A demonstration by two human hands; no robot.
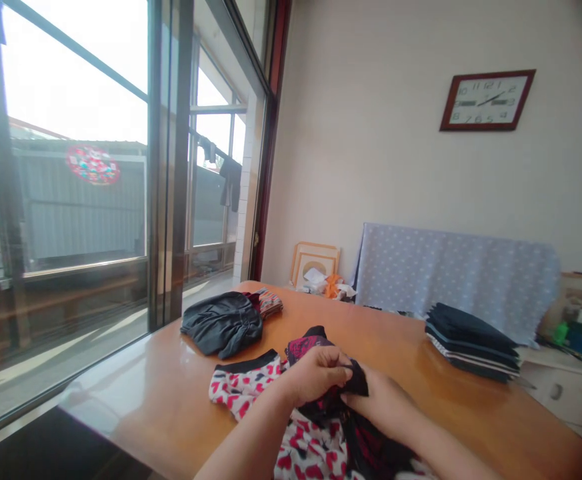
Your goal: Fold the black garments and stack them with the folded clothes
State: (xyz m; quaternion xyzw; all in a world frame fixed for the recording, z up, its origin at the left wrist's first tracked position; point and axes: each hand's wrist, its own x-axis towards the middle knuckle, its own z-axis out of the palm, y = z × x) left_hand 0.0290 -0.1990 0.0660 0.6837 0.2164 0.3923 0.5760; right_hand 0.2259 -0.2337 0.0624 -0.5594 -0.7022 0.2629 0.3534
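At the near part of the wooden table, both hands grip a black and magenta patterned garment point(307, 345). My left hand point(317, 375) pinches its black edge between thumb and fingers. Close beside it, my right hand point(378, 403) is closed on the same black edge, its fingers partly hidden behind the cloth. Under the hands lies a white garment with red and black hearts point(311, 445), which has a black waistband point(248, 363) to the left. My forearms cover part of both garments, so I cannot tell the exact cut of the patterned one.
A dark grey garment point(223, 323) and a striped cloth point(269, 301) lie at the table's back left. A folded clothes stack point(471, 340) sits at the right. Behind the table point(371, 327) are a draped blue cloth point(451, 270) and wooden frames point(315, 257); windows line the left.
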